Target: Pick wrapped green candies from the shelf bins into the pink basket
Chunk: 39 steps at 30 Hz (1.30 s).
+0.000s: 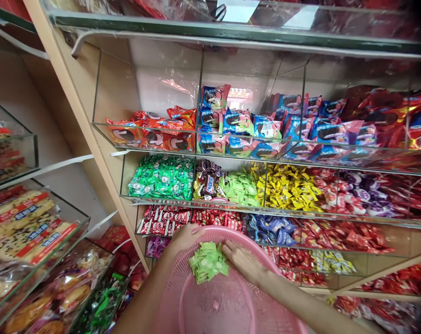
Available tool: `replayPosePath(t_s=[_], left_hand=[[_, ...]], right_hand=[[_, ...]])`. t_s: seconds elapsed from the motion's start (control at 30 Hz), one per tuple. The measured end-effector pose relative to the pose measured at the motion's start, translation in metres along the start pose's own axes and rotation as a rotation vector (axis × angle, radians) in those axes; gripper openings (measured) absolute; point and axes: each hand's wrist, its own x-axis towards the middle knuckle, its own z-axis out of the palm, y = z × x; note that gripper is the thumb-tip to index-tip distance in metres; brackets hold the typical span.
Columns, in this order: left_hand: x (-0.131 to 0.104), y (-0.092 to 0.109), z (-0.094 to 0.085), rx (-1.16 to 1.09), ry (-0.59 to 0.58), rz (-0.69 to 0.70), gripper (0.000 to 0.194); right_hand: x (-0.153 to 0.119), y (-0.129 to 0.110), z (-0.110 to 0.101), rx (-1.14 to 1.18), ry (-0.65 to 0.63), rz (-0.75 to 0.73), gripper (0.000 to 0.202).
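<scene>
A pink plastic basket with mesh walls is tilted against the lower shelves. Several light green candy packets lie in a heap inside it, near the far wall. My left hand is closed over the basket's far left rim. Inside the basket, just right of the packets, is my right hand, its fingers bent and their tips near the heap's edge; whether they hold a packet is too small to tell.
Glass shelves ahead carry green, yellow, red and purple wrapped candies, with blue cookie packs above. A wooden upright divides them from left shelves with bread packs.
</scene>
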Motion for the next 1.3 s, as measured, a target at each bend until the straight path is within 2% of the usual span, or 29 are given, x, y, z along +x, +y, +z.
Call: replayPosePath(t_s=[0.27,0.43,0.57,0.7,0.87,1.03,1.3], left_hand=[[0.005,-0.009,0.006,-0.008,0.01,0.016,0.046],[0.002,-0.007,0.002,0.031,0.006,0.024,0.047],[0.0,-0.002,0.0,0.033,-0.022,0.024,0.049],[0.001,0.001,0.002,0.03,-0.017,0.008,0.048],[-0.001,-0.003,0.003,0.076,-0.033,0.025,0.048],[-0.004,-0.006,0.001,0.099,-0.021,0.003,0.049],[-0.009,0.002,-0.003,0.13,-0.02,-0.033,0.046]], right_hand=[[0.0,0.004,-0.001,0.078,-0.031,0.039,0.019],[-0.002,0.005,-0.004,0.12,0.033,-0.054,0.025],[-0.005,-0.001,-0.003,0.101,-0.015,-0.154,0.022],[-0.005,-0.006,0.005,0.058,-0.073,-0.188,0.021],[-0.002,-0.007,0.005,0.044,-0.087,-0.066,0.025],[0.003,-0.006,0.001,-0.025,-0.111,0.088,0.018],[0.011,-0.012,0.002,-0.156,-0.17,0.132,0.022]])
